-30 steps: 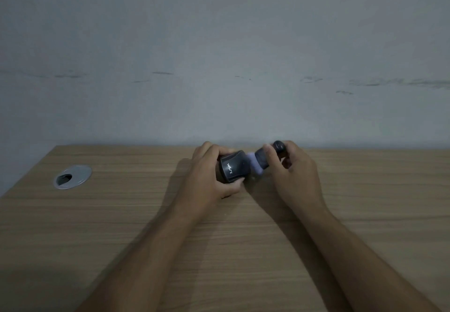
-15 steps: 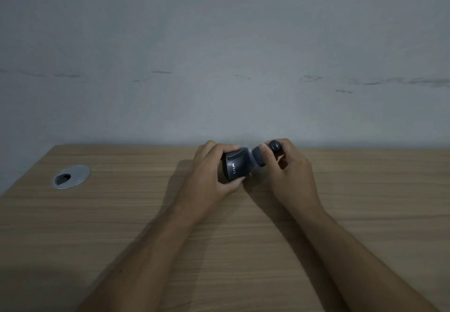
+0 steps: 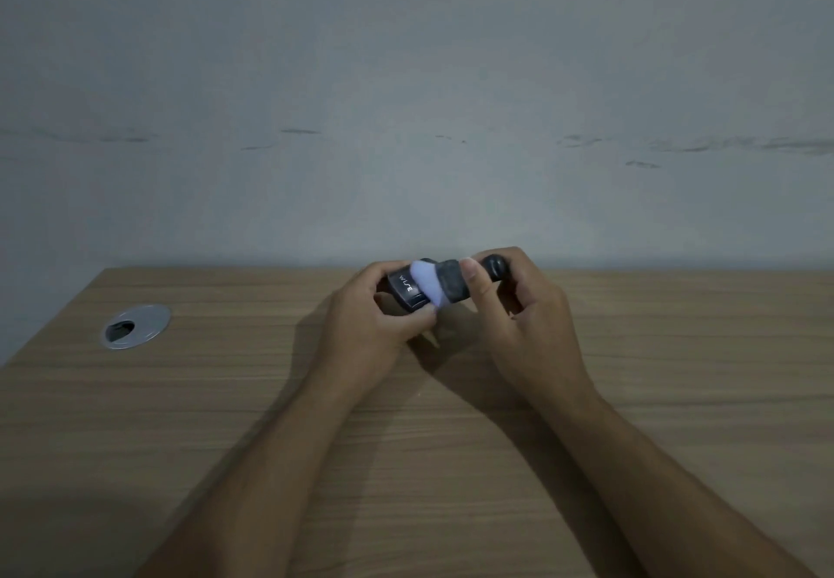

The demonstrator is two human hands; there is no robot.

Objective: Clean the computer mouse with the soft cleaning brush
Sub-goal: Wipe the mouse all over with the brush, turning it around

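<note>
My left hand (image 3: 377,320) clamps the computer mouse (image 3: 406,290) just above the tabletop (image 3: 225,397) near its far edge, while my right hand (image 3: 519,311) pinches the soft cleaning brush (image 3: 447,286), whose handle runs rightward and bristles press leftward onto the mouse.

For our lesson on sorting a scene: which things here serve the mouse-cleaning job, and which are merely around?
In use:
computer mouse, held in left hand
soft cleaning brush, held in right hand

Merely around:
cable grommet
wooden desk
</note>
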